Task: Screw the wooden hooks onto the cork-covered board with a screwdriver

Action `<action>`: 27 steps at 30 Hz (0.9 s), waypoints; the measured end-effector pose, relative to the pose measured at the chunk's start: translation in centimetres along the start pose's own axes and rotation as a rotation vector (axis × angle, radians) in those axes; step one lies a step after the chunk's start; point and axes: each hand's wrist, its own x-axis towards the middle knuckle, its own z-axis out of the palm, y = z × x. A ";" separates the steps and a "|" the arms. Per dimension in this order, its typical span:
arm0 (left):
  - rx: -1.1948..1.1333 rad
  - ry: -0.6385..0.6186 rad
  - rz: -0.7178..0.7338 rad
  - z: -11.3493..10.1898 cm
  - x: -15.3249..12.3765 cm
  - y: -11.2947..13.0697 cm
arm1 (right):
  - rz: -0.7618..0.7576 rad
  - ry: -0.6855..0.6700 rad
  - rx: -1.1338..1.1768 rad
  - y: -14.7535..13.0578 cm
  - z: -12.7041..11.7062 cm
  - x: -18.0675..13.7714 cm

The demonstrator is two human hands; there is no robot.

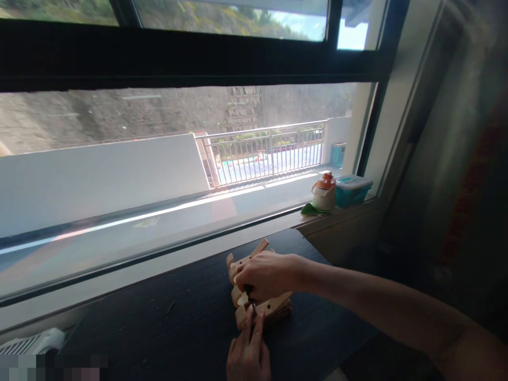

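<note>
A pale wooden assembly (240, 298) lies on the dark table, made of strips with round dark holes and blocky rounded pieces along its left side. Over its middle, my right hand (266, 275) is closed in a fist around a small dark-handled tool (248, 289). A thin shaft points down from it toward the near strip; its exact kind is unclear. My left hand (249, 349) comes in from below, index and middle fingers stretched out and touching the wood beside the shaft's lower end. My right hand hides much of the assembly's centre.
The dark tabletop (159, 323) meets a window sill. On the sill stand a bottle with an orange-brown cap (324, 193), a teal lidded box (353, 190) and a green leaf-shaped item (313, 210). A white slatted object (34, 341) is at lower left.
</note>
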 end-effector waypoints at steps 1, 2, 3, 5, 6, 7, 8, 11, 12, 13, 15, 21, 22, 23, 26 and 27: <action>0.003 -0.001 0.005 0.0 0.0 0.0 | -0.034 -0.012 -0.006 -0.1 -0.1 0.1; 0.006 -0.003 0.010 -0.1 0.0 -0.1 | -0.059 -0.018 -0.007 -0.1 -0.1 0.2; 0.008 -0.005 0.015 -0.2 0.0 -0.1 | -0.071 -0.019 -0.005 -0.1 -0.1 0.3; 0.004 -0.017 0.041 -0.4 0.1 -0.1 | -0.053 -0.009 0.006 -0.1 0.1 0.3; 0.001 -0.021 0.051 -0.5 0.2 -0.1 | -0.029 -0.001 0.017 0.0 0.2 0.3; -0.001 -0.021 0.056 -0.6 0.2 -0.2 | -0.005 0.007 0.032 0.1 0.3 0.2; -0.001 -0.017 0.056 -0.7 0.3 -0.2 | 0.012 0.014 0.048 0.2 0.4 0.1; 0.012 0.002 0.069 -0.8 0.5 -0.3 | 0.028 0.047 0.067 0.4 0.7 -0.2; 0.018 0.005 0.091 -0.9 0.5 -0.4 | 0.032 0.057 0.059 0.4 0.7 -0.3; 0.025 0.005 0.112 -0.9 0.6 -0.5 | 0.038 0.064 0.046 0.4 0.7 -0.4; 0.040 0.008 0.131 -1.0 0.6 -0.5 | 0.047 0.064 0.029 0.2 0.5 -0.6; 0.048 0.005 0.075 -1.6 0.7 0.1 | -0.030 0.024 0.093 -0.6 -0.1 -0.9; 0.046 -0.004 0.066 -1.7 0.7 0.1 | -0.031 0.026 0.095 -0.7 0.0 -0.9; 0.045 -0.015 0.058 -1.7 0.7 0.2 | -0.024 0.031 0.094 -0.7 0.1 -0.8; 0.055 -0.045 0.056 -1.7 0.7 0.3 | 0.025 0.038 0.089 -0.9 0.3 -0.5; 0.065 -0.044 0.060 -1.7 0.6 0.2 | 0.042 0.035 0.088 -0.9 0.4 -0.4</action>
